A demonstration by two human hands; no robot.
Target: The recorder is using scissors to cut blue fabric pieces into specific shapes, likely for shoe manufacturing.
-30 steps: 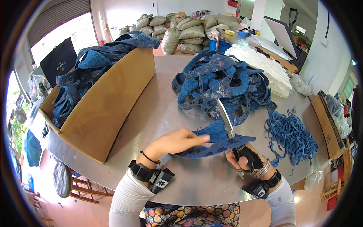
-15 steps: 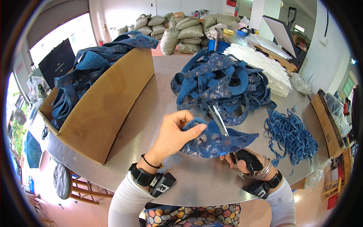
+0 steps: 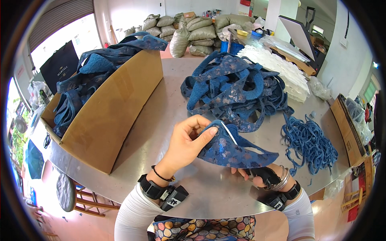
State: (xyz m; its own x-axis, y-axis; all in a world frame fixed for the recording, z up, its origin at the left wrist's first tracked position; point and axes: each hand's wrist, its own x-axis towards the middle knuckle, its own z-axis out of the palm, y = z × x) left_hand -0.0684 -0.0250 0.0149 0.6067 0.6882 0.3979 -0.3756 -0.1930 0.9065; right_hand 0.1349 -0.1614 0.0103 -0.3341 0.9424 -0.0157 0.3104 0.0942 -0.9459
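Note:
A blue fabric piece (image 3: 229, 150) with a pale floral pattern is pinched between the thumb and fingers of my left hand (image 3: 188, 138). My right hand (image 3: 259, 176) is wrapped round the black handles of a pair of scissors (image 3: 229, 133), low at the cloth's near side. One narrow silver blade shows above the fabric close to my left thumb; the cloth covers the rest of the blades. A slit gapes in the fabric to the right of that blade. Behind the hands lies a heap of matching blue fabric strips (image 3: 237, 86).
A cardboard box (image 3: 116, 108) full of blue strips stands on the left of the metal table (image 3: 169, 86). Thin blue trimmings (image 3: 309, 144) are piled at the right. White stacked sheets (image 3: 275, 72) lie at the back right, and a round stool (image 3: 66, 192) stands below the left edge.
The scissors have moved up and left, nearer my left thumb, with only one blade now showing above the cloth. A slit has opened, and the fabric's right part has sunk a little.

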